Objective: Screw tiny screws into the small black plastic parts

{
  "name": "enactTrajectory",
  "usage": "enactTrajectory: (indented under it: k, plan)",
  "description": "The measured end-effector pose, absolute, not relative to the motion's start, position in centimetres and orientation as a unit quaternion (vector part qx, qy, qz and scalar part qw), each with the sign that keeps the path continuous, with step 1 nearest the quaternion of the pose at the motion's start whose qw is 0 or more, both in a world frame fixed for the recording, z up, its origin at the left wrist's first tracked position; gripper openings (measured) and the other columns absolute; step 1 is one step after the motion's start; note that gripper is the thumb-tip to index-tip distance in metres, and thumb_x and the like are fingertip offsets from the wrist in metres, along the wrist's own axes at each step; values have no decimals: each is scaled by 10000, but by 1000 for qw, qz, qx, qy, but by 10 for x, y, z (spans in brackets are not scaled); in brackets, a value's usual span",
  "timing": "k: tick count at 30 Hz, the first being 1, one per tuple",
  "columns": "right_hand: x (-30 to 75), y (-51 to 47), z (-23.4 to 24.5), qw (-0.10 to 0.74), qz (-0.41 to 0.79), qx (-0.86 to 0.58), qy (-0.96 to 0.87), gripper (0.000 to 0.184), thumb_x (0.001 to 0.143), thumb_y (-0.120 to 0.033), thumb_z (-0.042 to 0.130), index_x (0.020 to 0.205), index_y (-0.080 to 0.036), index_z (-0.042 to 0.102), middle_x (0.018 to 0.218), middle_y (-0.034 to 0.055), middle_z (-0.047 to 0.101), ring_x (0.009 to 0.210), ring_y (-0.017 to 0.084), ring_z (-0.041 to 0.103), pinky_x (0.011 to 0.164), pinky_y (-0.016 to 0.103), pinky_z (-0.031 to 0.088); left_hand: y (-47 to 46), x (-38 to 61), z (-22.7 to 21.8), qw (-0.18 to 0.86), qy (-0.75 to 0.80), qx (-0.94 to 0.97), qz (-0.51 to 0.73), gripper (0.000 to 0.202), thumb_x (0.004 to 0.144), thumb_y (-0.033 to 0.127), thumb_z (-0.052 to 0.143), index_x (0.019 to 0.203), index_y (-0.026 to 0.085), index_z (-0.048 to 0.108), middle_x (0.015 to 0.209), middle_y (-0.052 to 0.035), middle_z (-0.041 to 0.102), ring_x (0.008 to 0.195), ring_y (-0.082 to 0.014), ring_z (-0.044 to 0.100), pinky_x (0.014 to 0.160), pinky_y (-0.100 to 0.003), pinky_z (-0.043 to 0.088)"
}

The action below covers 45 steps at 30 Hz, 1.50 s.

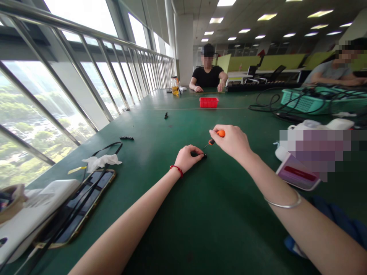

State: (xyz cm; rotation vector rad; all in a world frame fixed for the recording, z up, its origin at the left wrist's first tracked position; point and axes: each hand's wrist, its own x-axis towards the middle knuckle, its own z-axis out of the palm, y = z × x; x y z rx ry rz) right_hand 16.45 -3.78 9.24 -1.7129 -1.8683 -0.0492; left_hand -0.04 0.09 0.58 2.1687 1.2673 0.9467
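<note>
At centre frame, the left hand pinches a small black part, the right hand grips an orange-and-black screwdriver, and green tabletop lies open below, its edge slanting at left.

Over at the table, a small part sits at the fingertips of the left hand, while the right hand, screwdriver in it, is just beyond and to the right. Farther back stands a tray — and behind that a person. A phone lies off left, towards the railing; a basket with cables far right.
</note>
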Motion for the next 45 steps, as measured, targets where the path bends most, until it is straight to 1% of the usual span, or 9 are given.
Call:
enactTrajectory:
  k: [5,9,11,13,16,19,26,36,45]
  plan:
    - [165,-31,90,334,8,-624,-706,288,844,-433,431,868,-276,671,808,13,662,738,176,576,556,248,333,0,-1,7,224,456,790,344,115,712,288,651,761,196,701,838,-12,702,828,-168,615,815,-300,464]
    - [167,-26,85,310,-12,-602,-735,227,802,-331,502,955,-279,662,896,34,610,783,177,569,583,247,364,2,-2,6,227,444,795,345,107,716,274,645,762,193,698,839,-11,703,816,-163,618,817,-299,466]
    - [171,-29,81,301,-13,-586,-752,262,751,-262,543,989,-264,653,905,37,596,768,172,565,605,252,393,2,-3,5,229,440,797,345,100,716,264,640,759,193,695,841,-10,702,811,-159,623,812,-292,470]
    - [176,-39,75,328,-2,-560,-761,297,731,-215,543,1009,-244,642,921,33,606,742,158,569,641,260,425,2,-3,5,229,441,797,342,97,716,260,635,760,194,693,843,-9,701,814,-158,624,806,-286,472]
    - [182,-60,61,426,9,-527,-736,244,765,-242,521,982,-205,626,934,48,649,783,168,598,705,278,453,0,-3,5,219,447,799,337,98,714,252,628,765,198,693,843,-7,698,818,-159,621,803,-285,474]
    - [184,-78,45,497,-3,-543,-677,161,794,-324,512,857,-205,600,842,50,671,697,165,611,655,276,465,-1,-2,5,208,453,799,335,103,703,222,623,776,202,694,849,-6,694,827,-163,617,802,-286,477]
    - [183,-94,32,526,-55,-486,-696,87,794,-309,523,767,-232,552,708,11,653,546,135,561,551,267,440,-2,-2,5,193,453,807,326,118,701,218,610,789,206,689,848,-1,687,831,-168,606,795,-289,471]
    - [184,-97,29,529,-35,-467,-707,45,816,-266,517,789,-233,529,706,-6,632,541,122,550,525,257,431,-5,-1,8,156,451,823,308,120,722,226,595,802,214,684,836,-5,671,823,-174,588,770,-290,463]
    - [184,-93,26,541,-83,-395,-738,37,797,-196,573,808,-211,541,689,-24,611,534,86,539,507,205,421,-4,-1,7,154,447,826,306,119,717,212,594,804,208,675,834,2,665,821,-169,579,767,-287,459]
